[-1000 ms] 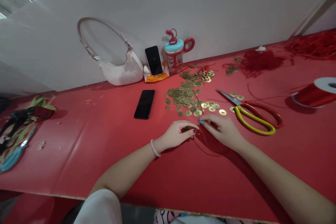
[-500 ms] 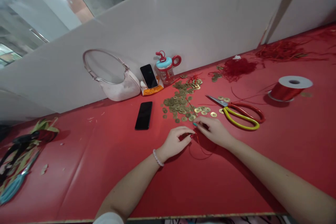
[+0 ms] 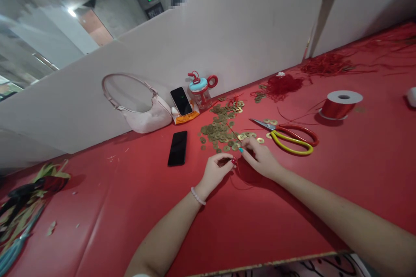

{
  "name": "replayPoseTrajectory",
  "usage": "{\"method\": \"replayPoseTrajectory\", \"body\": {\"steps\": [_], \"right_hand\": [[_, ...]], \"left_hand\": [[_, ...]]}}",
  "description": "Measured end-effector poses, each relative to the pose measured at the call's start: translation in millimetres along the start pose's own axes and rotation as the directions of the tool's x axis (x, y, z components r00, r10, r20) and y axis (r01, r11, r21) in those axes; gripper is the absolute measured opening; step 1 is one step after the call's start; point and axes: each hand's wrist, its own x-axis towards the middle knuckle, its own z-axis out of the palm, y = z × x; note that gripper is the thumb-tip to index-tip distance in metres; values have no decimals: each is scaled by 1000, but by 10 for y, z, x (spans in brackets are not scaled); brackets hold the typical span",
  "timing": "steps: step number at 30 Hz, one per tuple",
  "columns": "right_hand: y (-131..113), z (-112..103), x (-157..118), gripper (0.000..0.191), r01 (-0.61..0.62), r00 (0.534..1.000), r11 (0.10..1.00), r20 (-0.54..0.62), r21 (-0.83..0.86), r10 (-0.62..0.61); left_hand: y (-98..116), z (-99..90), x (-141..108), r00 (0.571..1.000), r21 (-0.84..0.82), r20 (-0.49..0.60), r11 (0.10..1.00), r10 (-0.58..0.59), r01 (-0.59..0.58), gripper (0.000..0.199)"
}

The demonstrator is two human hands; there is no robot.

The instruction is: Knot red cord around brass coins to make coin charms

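Close together over the red table [image 3: 146, 216], my two hands work on a thin red cord [image 3: 234, 132]. The fingertips of my left hand [image 3: 217, 172] are pinched on it; whether a coin is also in them is hidden. My right hand [image 3: 261, 158], thumb and forefinger pressed together, grips the same cord, and one length slants up over the coins. Loose cord loops onto the table below my hands. Just beyond lies a heap of brass coins [image 3: 219, 131] with holes. Scissors [image 3: 289, 137] with one red and one yellow handle lie right of my right hand.
A red cord spool [image 3: 339, 107] stands to the right, with red cord piles [image 3: 326, 64] behind. Along the partition [image 3: 243, 39] are a pale handbag [image 3: 147, 117], a propped phone [image 3: 181, 101] and a cup [image 3: 202, 95]. Another phone [image 3: 177, 148] lies flat. Far left are blue-handled scissors [image 3: 16, 249].
The view has shifted a little to the right. My hands stay close together on the cord, with my left fingertips slightly farther from my right ones.
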Motion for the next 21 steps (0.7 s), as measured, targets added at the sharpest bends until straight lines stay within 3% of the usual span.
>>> {"method": "replayPoseTrajectory", "body": {"steps": [4, 7, 12, 17, 21], "right_hand": [[-98, -25, -45, 5, 74, 986, 992, 142, 101, -88], [-162, -15, -61, 4, 168, 949, 984, 258, 63, -178], [-143, -16, -62, 15, 251, 941, 967, 245, -45, -232], [-127, -58, -78, 18, 304, 941, 944, 193, -128, -277], [-141, -61, -67, 19, 321, 940, 932, 175, -169, -292]], "left_hand": [[-1, -5, 3, 996, 99, -22, 991, 91, -88, 15], [1, -16, 4, 984, 173, -31, 971, 176, -168, 12], [-23, -17, -7, 983, 229, -12, 958, 181, -174, 9], [-32, -15, -25, 961, 405, -12, 880, 277, -248, 13], [-22, -52, 10, 952, 445, -51, 860, 301, -248, 14]]}}
